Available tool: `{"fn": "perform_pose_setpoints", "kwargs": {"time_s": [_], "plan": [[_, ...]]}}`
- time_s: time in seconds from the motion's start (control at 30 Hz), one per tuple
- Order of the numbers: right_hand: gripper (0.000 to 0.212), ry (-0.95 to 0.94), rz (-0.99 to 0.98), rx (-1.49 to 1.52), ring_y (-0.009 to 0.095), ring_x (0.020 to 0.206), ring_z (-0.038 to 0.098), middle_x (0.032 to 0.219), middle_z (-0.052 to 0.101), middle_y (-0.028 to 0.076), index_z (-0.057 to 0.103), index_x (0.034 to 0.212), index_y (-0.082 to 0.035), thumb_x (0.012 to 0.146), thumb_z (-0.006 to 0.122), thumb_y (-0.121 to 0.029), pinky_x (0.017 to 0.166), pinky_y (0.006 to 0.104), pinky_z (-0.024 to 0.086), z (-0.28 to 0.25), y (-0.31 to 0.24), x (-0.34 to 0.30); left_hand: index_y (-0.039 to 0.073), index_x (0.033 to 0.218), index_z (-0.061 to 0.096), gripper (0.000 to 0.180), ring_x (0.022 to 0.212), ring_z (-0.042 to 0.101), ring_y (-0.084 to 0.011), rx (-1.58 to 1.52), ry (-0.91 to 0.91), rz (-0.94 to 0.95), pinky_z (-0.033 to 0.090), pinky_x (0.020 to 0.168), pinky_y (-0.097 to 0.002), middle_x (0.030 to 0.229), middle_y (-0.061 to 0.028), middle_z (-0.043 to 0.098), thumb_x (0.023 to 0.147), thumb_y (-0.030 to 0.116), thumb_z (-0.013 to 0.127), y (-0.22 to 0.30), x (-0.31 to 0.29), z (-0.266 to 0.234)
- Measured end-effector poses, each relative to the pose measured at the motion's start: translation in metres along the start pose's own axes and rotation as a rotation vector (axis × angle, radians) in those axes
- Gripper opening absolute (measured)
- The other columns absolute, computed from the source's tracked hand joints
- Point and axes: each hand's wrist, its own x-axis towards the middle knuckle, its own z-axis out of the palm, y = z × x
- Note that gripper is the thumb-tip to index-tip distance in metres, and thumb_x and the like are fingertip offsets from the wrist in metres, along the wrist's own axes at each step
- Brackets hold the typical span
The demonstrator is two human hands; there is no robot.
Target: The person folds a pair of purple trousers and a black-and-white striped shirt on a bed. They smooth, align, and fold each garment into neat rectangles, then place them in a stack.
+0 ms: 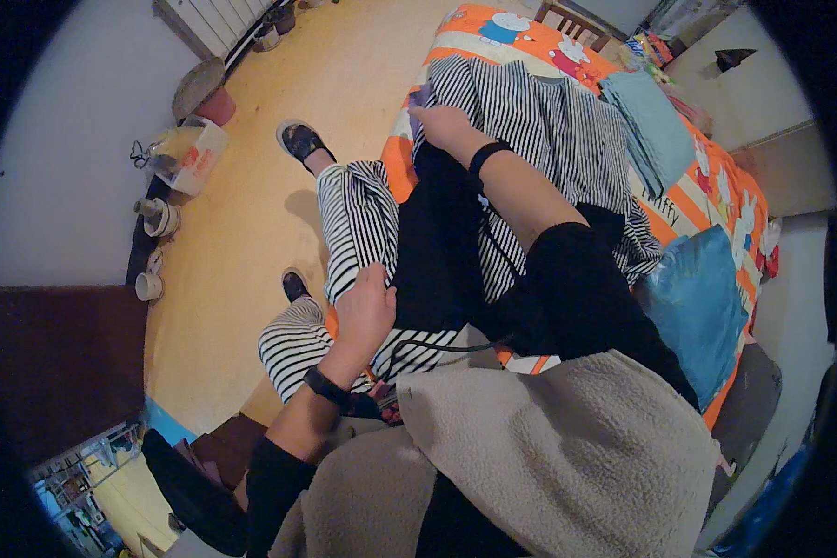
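Observation:
A black garment (437, 251) is stretched over my lap and the bed's edge, between my two hands. My left hand (365, 314) is closed on its near left edge, above my striped trouser leg. Farther away, my right hand (445, 127) is closed at the garment's far end, next to a small purple patch of cloth (420, 97); the fingertips are partly hidden. Beneath my right forearm, a black-and-white striped garment (539, 121) lies spread on the bed. A thin black cord (442, 347) crosses near my lap.
The bed has an orange cartoon-print cover (493, 28). On it lie a folded pale teal cloth (651, 130) and a shiny blue package (697, 312). Pots (161, 219), a white-and-red bag (191, 153) and a pink bucket (217, 106) line the left wall. My shoes (302, 141) rest on the yellowish floor.

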Motion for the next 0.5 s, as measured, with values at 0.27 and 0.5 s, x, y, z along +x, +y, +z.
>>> {"fn": "perform_pose_setpoints", "kwargs": {"time_s": [0.27,0.5], "plan": [[0.022,-0.089,0.06,0.003,0.031,0.095,0.068,0.098,0.07,0.014,0.068,0.1,-0.01,0.084,0.053,-0.013,0.076,0.0448,0.054,0.007,0.012,0.012,0.005,0.092,0.047,0.037,0.07,0.062,-0.0395,0.009,-0.044,-0.157,0.048,0.061,-0.0477,0.076,-0.016,0.062,0.076,0.022,0.075,-0.011,-0.013,-0.008],[0.02,0.307,0.003,0.559,0.025,0.076,0.067,0.086,0.068,0.011,0.065,0.101,-0.009,0.084,0.056,-0.011,0.071,0.0363,0.052,-0.018,0.048,0.003,0.006,0.08,0.048,0.021,0.064,0.06,-0.0364,-0.17,-0.054,-0.151,0.044,0.062,-0.0456,0.063,-0.0133,0.057,0.075,0.01,0.068,-0.008,-0.018,-0.005]]}}
